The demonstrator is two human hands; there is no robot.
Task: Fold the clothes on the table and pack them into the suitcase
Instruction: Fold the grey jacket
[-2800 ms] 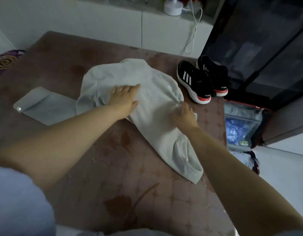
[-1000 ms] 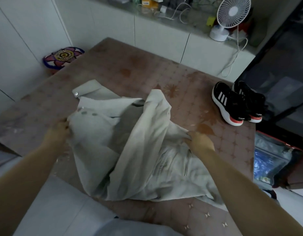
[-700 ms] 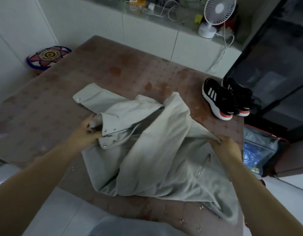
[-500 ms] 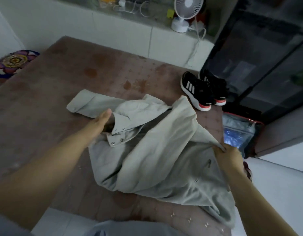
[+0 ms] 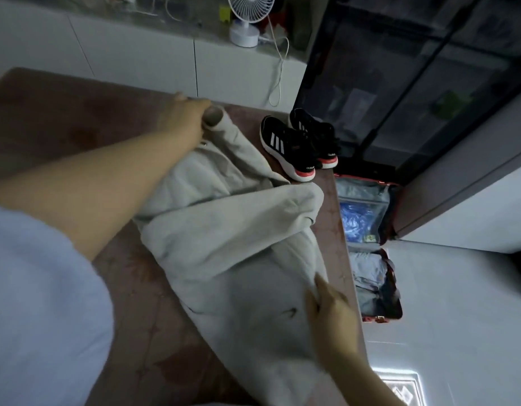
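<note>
Presently left hand (image 5: 183, 120) grips jacket (image 5: 224, 238) cuff, right hand (image 5: 331, 313) pinches edge

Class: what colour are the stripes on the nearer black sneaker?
White stripes on the sneaker, clearest in the head view.

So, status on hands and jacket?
Left hand grips jacket cuff. Right hand holds its edge. Unfolded on table. Shoes close beside.

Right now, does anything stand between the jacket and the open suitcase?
Nothing visible does. The suitcase lies open on the floor past the table edge beside the jacket; the sneakers stand farther back on the table, off that path.
</note>
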